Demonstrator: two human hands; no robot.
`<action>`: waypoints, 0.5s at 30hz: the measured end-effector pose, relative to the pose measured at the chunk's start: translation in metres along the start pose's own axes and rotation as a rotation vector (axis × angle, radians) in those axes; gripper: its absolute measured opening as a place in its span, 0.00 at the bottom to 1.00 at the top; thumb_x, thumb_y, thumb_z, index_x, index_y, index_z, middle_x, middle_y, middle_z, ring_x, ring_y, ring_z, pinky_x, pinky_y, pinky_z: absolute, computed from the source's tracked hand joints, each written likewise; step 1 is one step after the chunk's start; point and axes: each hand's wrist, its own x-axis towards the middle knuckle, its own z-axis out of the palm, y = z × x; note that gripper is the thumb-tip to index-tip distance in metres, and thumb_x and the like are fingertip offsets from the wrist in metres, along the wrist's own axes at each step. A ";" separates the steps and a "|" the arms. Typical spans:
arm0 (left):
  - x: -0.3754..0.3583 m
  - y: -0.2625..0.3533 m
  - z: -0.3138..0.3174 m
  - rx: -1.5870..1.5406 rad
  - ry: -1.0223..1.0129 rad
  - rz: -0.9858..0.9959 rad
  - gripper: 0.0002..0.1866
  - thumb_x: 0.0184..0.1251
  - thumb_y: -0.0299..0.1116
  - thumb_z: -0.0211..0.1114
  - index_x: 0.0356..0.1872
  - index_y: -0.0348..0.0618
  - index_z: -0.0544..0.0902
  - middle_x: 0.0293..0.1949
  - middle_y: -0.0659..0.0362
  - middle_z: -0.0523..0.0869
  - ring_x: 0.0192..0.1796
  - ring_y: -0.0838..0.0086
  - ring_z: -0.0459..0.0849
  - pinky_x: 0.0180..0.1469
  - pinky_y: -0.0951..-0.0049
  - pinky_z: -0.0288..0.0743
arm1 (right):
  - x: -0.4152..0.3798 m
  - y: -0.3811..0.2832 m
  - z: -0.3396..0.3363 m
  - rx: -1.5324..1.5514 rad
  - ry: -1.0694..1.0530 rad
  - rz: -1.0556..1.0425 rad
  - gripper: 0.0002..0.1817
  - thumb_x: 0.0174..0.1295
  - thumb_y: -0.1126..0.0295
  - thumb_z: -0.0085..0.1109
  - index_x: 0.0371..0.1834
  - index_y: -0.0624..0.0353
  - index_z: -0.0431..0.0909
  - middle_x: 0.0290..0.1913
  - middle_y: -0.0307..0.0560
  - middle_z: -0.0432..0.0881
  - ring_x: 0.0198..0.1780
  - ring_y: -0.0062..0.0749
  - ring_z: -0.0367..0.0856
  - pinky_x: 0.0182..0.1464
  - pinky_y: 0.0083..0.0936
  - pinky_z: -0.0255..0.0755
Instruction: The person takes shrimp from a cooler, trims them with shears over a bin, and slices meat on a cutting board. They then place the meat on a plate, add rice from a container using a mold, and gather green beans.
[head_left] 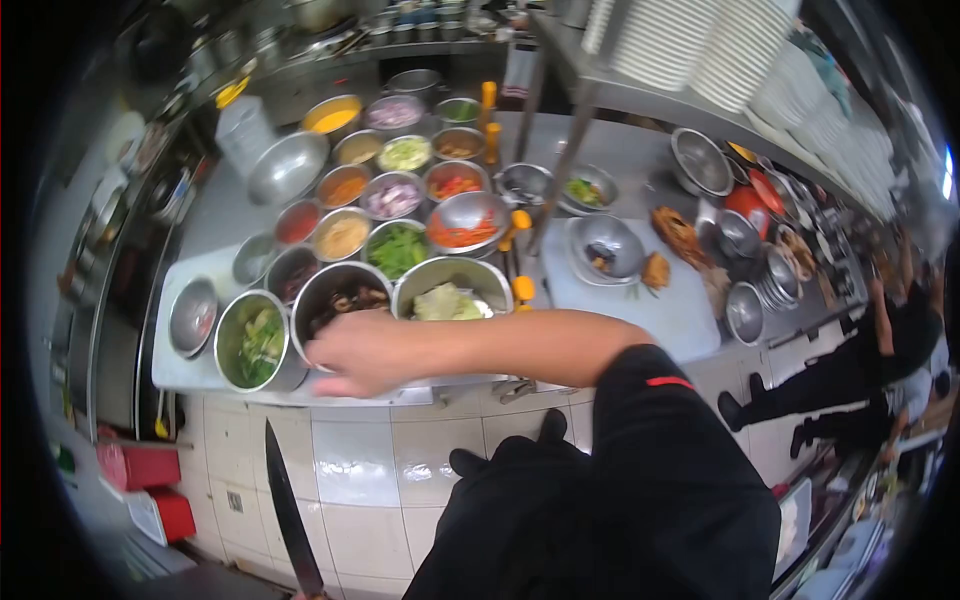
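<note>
My right hand (362, 352), smeared by motion, is at the front rim of a steel pot (340, 290) of dark, mushroom-like pieces. Its fingers point left, and I cannot make out whether they hold anything. Left of it is a pot of green leafy vegetables (262, 338); behind my forearm stands a pot of pale cabbage-like pieces (446, 302). At the bottom edge, only a sliver of my left hand (318, 596) shows, closed on a long knife (288, 500). The dark blade points up, over the floor and away from the pots.
Several tubs of cut vegetables, including chopped onion (392, 196), fill the counter. A steel bowl (606, 250) sits on the right-hand white board (680, 310). Stacked plates (670, 45) stand on the shelf above. Red bins (172, 512) are at lower left; other people stand far right.
</note>
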 end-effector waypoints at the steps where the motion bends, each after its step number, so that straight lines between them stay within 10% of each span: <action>1: 0.017 -0.002 0.000 -0.027 -0.044 0.020 0.09 0.70 0.30 0.65 0.35 0.34 0.79 0.24 0.66 0.71 0.28 0.82 0.67 0.30 0.75 0.64 | -0.042 0.004 -0.024 0.010 0.023 0.035 0.14 0.61 0.57 0.64 0.36 0.58 0.83 0.28 0.54 0.83 0.35 0.54 0.83 0.38 0.44 0.77; 3: 0.038 0.083 0.015 0.056 -0.131 -0.087 0.08 0.69 0.30 0.66 0.35 0.34 0.79 0.23 0.66 0.71 0.28 0.81 0.66 0.30 0.75 0.65 | -0.121 0.025 -0.079 -0.039 0.148 0.351 0.11 0.62 0.59 0.65 0.36 0.55 0.84 0.30 0.51 0.84 0.34 0.46 0.85 0.38 0.37 0.77; 7: 0.070 0.122 0.059 0.173 -0.322 0.361 0.09 0.65 0.29 0.67 0.41 0.35 0.84 0.24 0.60 0.74 0.29 0.76 0.71 0.32 0.74 0.69 | -0.278 0.072 -0.177 -0.350 0.528 0.912 0.12 0.62 0.63 0.63 0.41 0.59 0.84 0.36 0.52 0.86 0.40 0.46 0.86 0.43 0.34 0.78; 12: 0.051 0.198 0.153 0.343 -0.473 0.516 0.11 0.54 0.32 0.71 0.37 0.40 0.86 0.31 0.48 0.85 0.35 0.51 0.85 0.38 0.61 0.79 | -0.419 0.103 -0.206 -0.444 0.233 1.245 0.21 0.55 0.62 0.67 0.50 0.61 0.81 0.45 0.60 0.84 0.49 0.52 0.83 0.52 0.42 0.77; 15: 0.039 0.220 0.216 0.403 -0.581 0.595 0.11 0.56 0.33 0.70 0.38 0.40 0.84 0.32 0.48 0.86 0.36 0.50 0.85 0.40 0.58 0.79 | -0.451 0.135 -0.177 -0.570 0.257 1.054 0.35 0.50 0.62 0.69 0.64 0.59 0.71 0.57 0.62 0.77 0.59 0.55 0.77 0.60 0.43 0.74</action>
